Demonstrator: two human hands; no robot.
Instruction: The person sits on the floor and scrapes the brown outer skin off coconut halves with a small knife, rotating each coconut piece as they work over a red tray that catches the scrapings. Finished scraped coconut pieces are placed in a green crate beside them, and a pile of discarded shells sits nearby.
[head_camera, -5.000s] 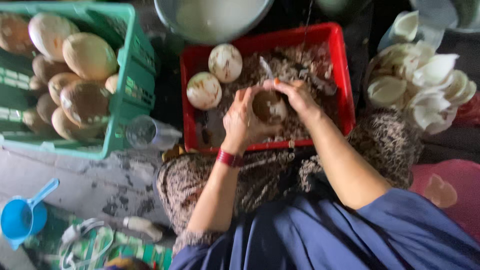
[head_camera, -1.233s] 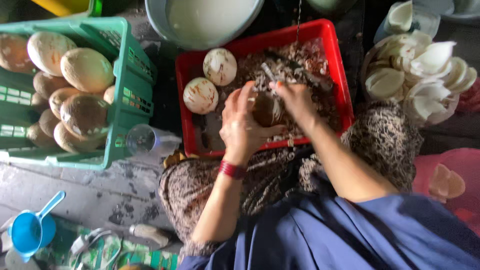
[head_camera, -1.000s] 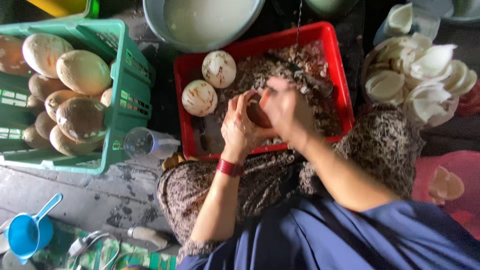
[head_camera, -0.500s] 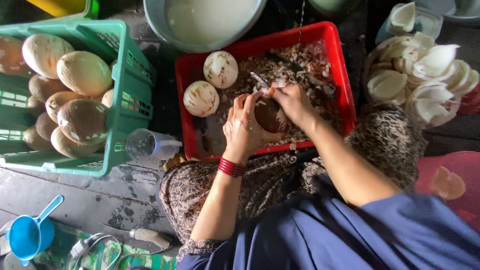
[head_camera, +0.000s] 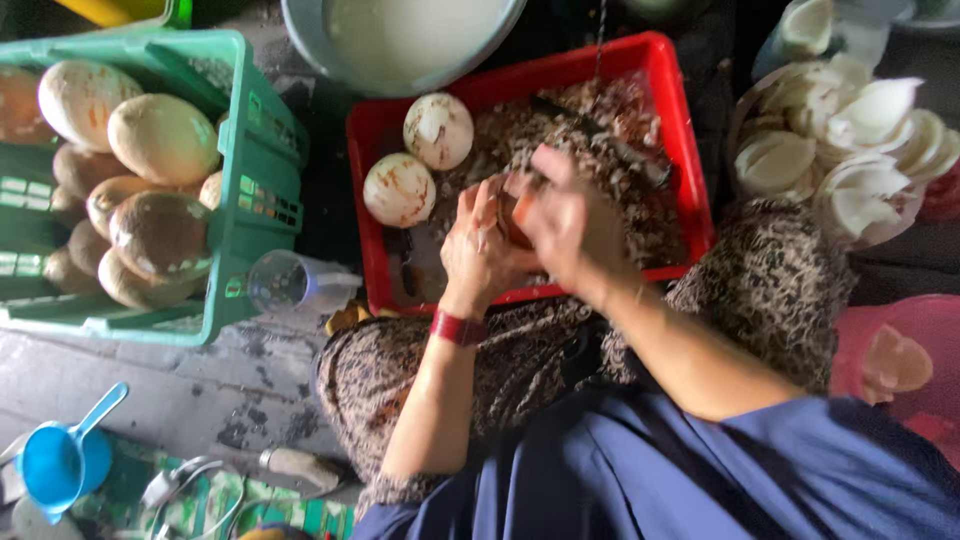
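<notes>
My left hand cups a brown coconut piece over a red crate resting on my lap. My right hand is closed over the same piece from the right, blurred by motion, so any tool in it is hidden. Two peeled whitish coconuts lie in the crate's left part. Brown peel shavings cover the crate's right part. A red band sits on my left wrist.
A green crate at the left holds several unpeeled coconuts. A grey basin of white liquid stands behind. White coconut pieces are piled at the right. A clear cup, a blue scoop and a pink container lie nearby.
My right hand has swept over the coconut piece and back, working its surface while my left hand keeps holding it. The camera view has shifted slightly.
</notes>
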